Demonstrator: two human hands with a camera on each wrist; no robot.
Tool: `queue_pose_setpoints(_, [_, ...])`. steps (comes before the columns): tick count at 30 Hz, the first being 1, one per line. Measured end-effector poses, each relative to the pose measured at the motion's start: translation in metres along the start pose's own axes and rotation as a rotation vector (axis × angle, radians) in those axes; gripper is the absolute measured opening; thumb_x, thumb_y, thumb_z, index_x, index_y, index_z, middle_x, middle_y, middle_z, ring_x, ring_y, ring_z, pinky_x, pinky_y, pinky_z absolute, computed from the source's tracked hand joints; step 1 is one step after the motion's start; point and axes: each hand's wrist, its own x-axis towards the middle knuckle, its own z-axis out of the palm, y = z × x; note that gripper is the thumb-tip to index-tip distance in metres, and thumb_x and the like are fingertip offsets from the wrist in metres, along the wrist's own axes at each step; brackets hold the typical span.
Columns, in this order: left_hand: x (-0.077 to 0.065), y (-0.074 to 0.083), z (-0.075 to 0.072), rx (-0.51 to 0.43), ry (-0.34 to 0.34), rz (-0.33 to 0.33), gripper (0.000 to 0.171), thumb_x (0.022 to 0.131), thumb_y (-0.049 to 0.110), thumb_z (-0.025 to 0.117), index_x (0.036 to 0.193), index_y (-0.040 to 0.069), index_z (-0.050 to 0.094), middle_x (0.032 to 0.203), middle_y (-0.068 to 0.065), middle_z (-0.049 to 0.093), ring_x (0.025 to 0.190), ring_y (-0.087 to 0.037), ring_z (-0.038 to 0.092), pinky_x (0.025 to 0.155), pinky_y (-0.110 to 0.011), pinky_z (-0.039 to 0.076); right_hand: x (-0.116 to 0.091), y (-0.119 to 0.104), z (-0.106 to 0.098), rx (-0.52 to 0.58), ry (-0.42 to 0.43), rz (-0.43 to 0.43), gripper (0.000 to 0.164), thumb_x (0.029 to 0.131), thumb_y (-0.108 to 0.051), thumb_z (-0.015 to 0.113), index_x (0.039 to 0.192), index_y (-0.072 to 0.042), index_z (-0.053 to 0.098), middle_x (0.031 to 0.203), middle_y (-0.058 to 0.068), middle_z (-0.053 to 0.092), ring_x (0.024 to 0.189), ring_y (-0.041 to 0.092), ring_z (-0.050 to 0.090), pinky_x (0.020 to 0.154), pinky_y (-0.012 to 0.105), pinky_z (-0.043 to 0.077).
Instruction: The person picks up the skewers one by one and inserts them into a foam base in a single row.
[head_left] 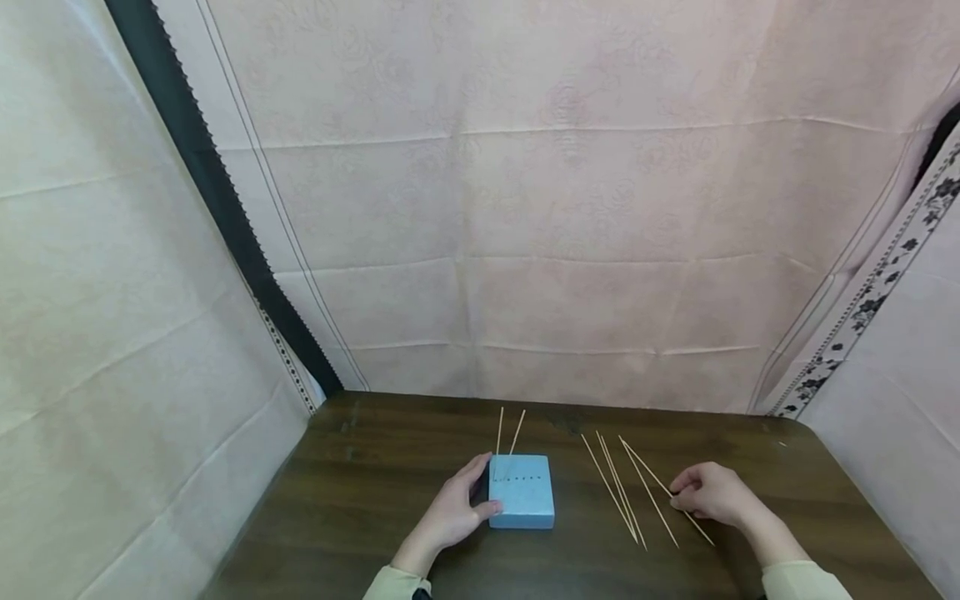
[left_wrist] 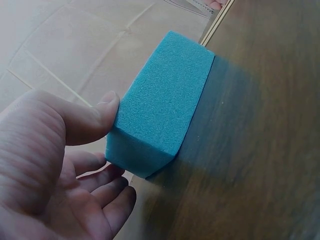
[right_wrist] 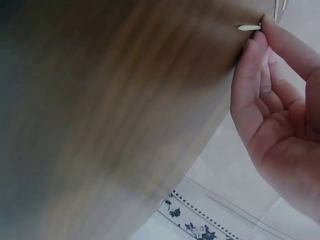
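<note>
A blue foam block [head_left: 522, 504] lies on the table, with a row of small holes along its top. Two thin wooden sticks [head_left: 517, 432] stand up from its far left part, one leaning right. My left hand [head_left: 453, 504] grips the block's left side, its thumb [left_wrist: 95, 117] against one face and fingers at the other. On the right, my right hand [head_left: 712, 493] pinches a thin wooden stick [head_left: 699, 528] between thumb and fingertips; the stick's pale end [right_wrist: 248, 28] pokes out in the right wrist view. It lies at a slant close to the tabletop.
Several loose wooden sticks [head_left: 609, 483] lie side by side between the block and my right hand. The brown wooden table [head_left: 390, 467] meets a pale cloth backdrop [head_left: 562, 308] at its far edge. Cloth also hangs at both sides.
</note>
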Motion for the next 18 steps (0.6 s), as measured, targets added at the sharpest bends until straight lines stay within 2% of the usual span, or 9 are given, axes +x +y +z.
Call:
queue_pose_setpoints(9, [0.000, -0.001, -0.001, 0.008, 0.002, 0.002, 0.080, 0.099, 0.023, 0.079, 0.166, 0.004, 0.037, 0.172, -0.023, 0.031, 0.155, -0.042, 0.035, 0.122, -0.057, 0.036, -0.003, 0.009, -0.007, -0.038, -0.014, -0.055, 0.011, 0.088, -0.007, 0.082, 0.095, 0.000, 0.076, 0.084, 0.002, 0.071, 0.074, 0.020, 0.068, 0.062, 0.032, 0.061])
queue_pose_setpoints(18, [0.002, -0.002, 0.000, 0.010, 0.000, -0.001, 0.080, 0.100, 0.022, 0.078, 0.166, 0.004, 0.037, 0.172, -0.023, 0.030, 0.155, -0.043, 0.034, 0.122, -0.059, 0.035, -0.006, 0.013, -0.007, -0.078, -0.004, -0.068, 0.008, 0.089, -0.009, 0.081, 0.094, -0.003, 0.077, 0.082, 0.001, 0.071, 0.072, 0.018, 0.066, 0.060, 0.030, 0.059])
